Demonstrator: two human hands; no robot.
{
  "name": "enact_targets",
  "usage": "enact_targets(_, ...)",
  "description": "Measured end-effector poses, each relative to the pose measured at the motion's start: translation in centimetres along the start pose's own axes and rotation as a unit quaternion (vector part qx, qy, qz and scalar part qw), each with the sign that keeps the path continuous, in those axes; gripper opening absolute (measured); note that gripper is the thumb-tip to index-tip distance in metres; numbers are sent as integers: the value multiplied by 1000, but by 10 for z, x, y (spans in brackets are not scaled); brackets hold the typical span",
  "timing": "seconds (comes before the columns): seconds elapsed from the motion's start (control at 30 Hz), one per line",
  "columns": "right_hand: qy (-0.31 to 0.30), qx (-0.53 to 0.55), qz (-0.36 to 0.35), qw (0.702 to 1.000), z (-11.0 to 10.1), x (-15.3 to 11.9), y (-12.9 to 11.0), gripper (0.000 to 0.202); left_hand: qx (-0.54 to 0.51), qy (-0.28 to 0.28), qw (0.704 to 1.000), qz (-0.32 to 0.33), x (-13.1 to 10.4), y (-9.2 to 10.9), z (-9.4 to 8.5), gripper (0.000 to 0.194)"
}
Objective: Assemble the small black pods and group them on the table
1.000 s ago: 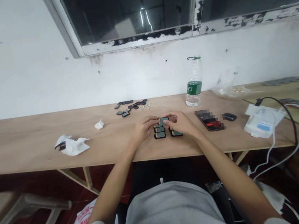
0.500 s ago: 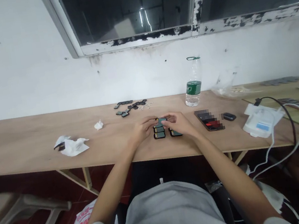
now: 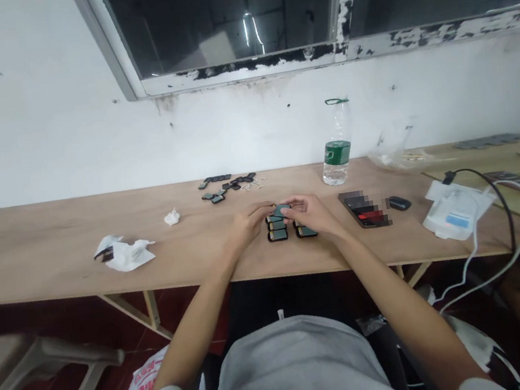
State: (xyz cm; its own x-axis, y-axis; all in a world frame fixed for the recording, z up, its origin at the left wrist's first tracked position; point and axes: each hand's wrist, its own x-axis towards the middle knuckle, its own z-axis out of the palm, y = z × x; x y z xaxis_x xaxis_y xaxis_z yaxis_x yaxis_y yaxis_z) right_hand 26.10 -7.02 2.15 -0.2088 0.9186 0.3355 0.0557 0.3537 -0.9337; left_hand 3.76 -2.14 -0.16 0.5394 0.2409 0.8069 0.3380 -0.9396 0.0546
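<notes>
Between my hands is a small dark-edged green piece [image 3: 282, 211], just above a short column of similar pieces [image 3: 278, 234] on the wooden table. My right hand [image 3: 309, 212] pinches this piece with thumb and fingers. My left hand [image 3: 252, 222] is at its left side, fingers together and reaching to its edge; whether they grip it is too small to tell. Another such piece [image 3: 306, 231] lies under the right hand, partly covered. More small dark pieces [image 3: 234, 184] lie in a loose group farther back, beside tiny white bits [image 3: 253, 186].
A water bottle [image 3: 336, 154] stands near the wall. To the right lie a phone [image 3: 364, 209], a black case [image 3: 399, 203] and a white device [image 3: 449, 219] with cables. Crumpled tissues [image 3: 132, 254] and a small wad [image 3: 172, 217] are on the left.
The piece between my hands has shifted slightly and now looks tilted. Both hands have stayed in nearly the same place.
</notes>
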Motion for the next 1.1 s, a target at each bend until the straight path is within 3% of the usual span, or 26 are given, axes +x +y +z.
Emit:
enact_targets(0.47,4,9,28,1000,1,2,5,35,-21,-10,999,-36,4,6,-1,22)
enact_targets(0.6,11,-59,19,998,-4,3,7,30,-26,14,994,-105,3,2,-2,25)
enact_targets(0.73,81,-151,9,985,-21,4,12,25,-27,7,974,-227,2,-7,-5,26)
enact_targets(0.9,168,-327,6,930,-54,8,28,19,34,-61,936,-344,-4,-16,-6,20)
enact_targets(1.1,147,-380,46,912,-70,10,50,14,66,-151,920,-356,-15,-23,-3,7)
